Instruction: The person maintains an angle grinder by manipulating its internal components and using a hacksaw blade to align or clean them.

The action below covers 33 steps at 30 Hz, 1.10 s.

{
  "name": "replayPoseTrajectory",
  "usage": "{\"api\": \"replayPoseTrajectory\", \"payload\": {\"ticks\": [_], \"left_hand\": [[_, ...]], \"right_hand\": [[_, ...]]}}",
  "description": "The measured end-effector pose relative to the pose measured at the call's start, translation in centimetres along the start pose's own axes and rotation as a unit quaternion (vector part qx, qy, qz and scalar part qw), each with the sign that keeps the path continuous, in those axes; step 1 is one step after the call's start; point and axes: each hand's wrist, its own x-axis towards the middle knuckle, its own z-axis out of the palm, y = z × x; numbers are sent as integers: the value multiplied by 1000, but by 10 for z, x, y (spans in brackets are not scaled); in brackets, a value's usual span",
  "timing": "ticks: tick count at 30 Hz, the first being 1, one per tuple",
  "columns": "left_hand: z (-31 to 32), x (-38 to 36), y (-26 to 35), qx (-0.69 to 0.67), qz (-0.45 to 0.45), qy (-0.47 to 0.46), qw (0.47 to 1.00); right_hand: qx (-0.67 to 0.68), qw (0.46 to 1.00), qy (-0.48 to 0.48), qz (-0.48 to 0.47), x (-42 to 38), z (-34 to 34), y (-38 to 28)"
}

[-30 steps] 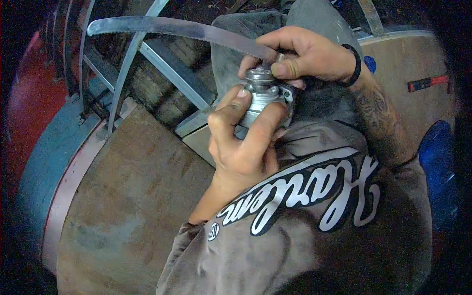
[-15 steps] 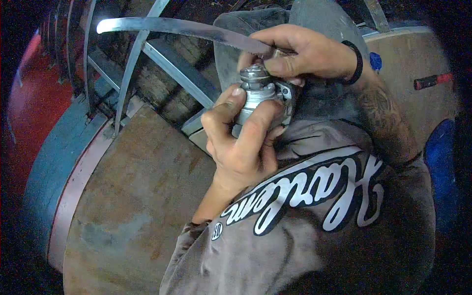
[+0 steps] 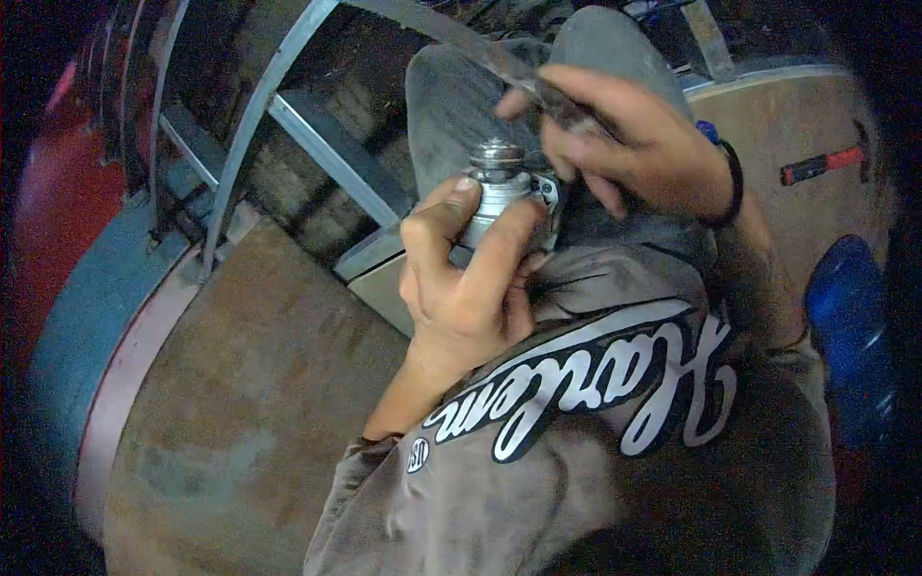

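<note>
My left hand (image 3: pixel 456 278) is closed around a silver metal machine head (image 3: pixel 497 200), which looks like the head of an angle grinder. Its round spindle and flange (image 3: pixel 497 154) point up past my thumb. To the right of it, my right hand (image 3: pixel 648 144) grips the end of a long metal strip (image 3: pixel 509 69) like a saw blade, whose edge looked toothed a moment ago. Motion smears this hand somewhat. The strip's far end runs out of the top of the view. Both hands are above my lap, apart from each other.
A hammer with a red and black handle (image 3: pixel 821 166) lies on a round wooden board (image 3: pixel 744 110) at right. Below it is a blue object (image 3: pixel 850 307). At left stand a curved metal frame (image 3: pixel 252 130) and a large brown, stained panel (image 3: pixel 230 355).
My right hand has drawn away from the grinder head to the right, taking the metal strip with it. The left hand keeps its hold. The view has shifted slightly.
</note>
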Motion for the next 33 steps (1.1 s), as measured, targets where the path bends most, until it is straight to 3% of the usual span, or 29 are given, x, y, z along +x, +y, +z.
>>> {"api": "replayPoseTrajectory", "payload": {"ticks": [2,4,5,7,11,18,20,24,27,28,30,33], "left_hand": [[4,-2,2,-6,5,3,1000],[7,-5,4,7,37,15,999],[4,-4,8,20,41,-8,999],[11,-10,6,34,83,20,996],[23,-16,7,59,116,55,990],[28,-26,4,34,117,65,990],[30,-26,5,32,111,74,991],[29,-26,5,20,112,64,991],[29,-25,4,29,120,61,990],[30,-25,5,47,134,60,988],[32,-29,6,53,126,54,989],[29,-22,-9,46,63,56,995]], "right_hand": [[-104,993,34,35,-21,10,-18],[-403,904,118,-80,-46,18,-22],[-414,900,113,-77,-53,19,-30],[-537,842,25,33,-65,21,-47],[-629,776,-28,36,-71,22,-63],[-708,702,-75,17,-69,30,-78],[-713,692,-89,71,-69,31,-82],[-719,682,-94,92,-83,29,-88],[-756,645,-65,93,-91,34,-98],[-754,646,-67,94,-89,36,-98],[-735,646,-87,189,-86,41,-93],[-722,681,-50,116,-58,35,-68]]}}
